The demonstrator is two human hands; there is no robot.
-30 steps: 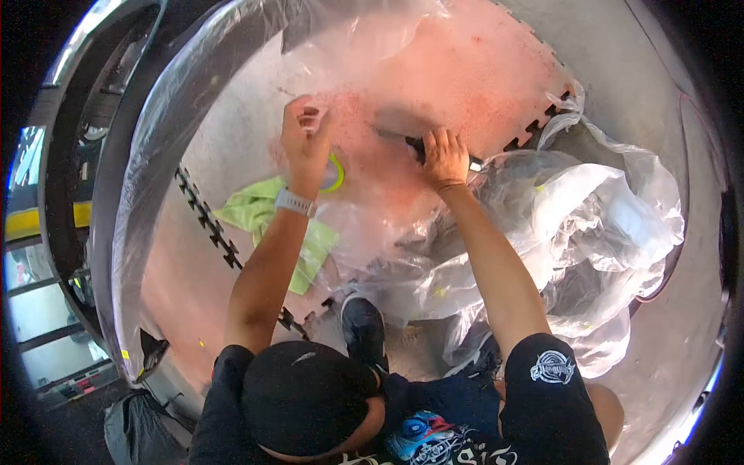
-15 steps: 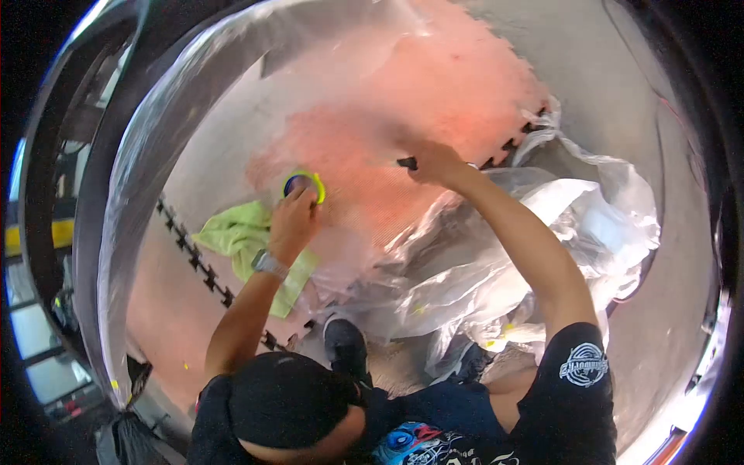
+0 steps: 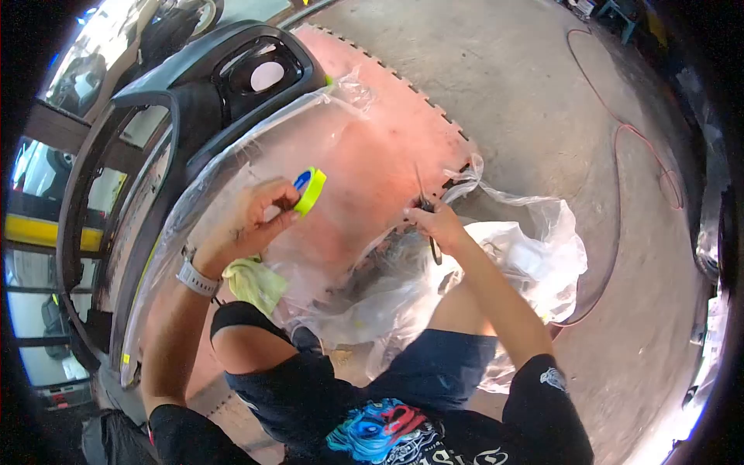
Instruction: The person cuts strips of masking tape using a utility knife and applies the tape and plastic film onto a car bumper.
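A concrete floor (image 3: 527,101) is filling the upper right and right of the frame, and pink mats (image 3: 364,147) with toothed edges are covering the middle. A large black panel (image 3: 178,74), looking like a car bumper, is standing along the upper left and left, with clear film (image 3: 205,194) hanging beside its inner edge. Crumpled plastic sheeting (image 3: 554,240) is spreading from the centre to right of centre, leaving bare mat above it. A red hose (image 3: 618,186) is winding down the right side, well apart from the hands. A green cloth (image 3: 256,283) is lying left of centre, just below the left forearm.

The left hand (image 3: 252,221) is reaching in left of centre, thumb and fingers closing in a narrow pinch on the lower left rim of a yellow tape roll (image 3: 315,194). The roll is sitting up and to the right of those fingertips, tilting, its visible oval running from lower left to upper right.

The right hand (image 3: 442,225), near the centre, is gripping a black-handled tool (image 3: 425,204), whose thin end is pointing up the frame and leaning slightly left. The left hand is the one touching the roll; the right is staying apart, with mat showing between.
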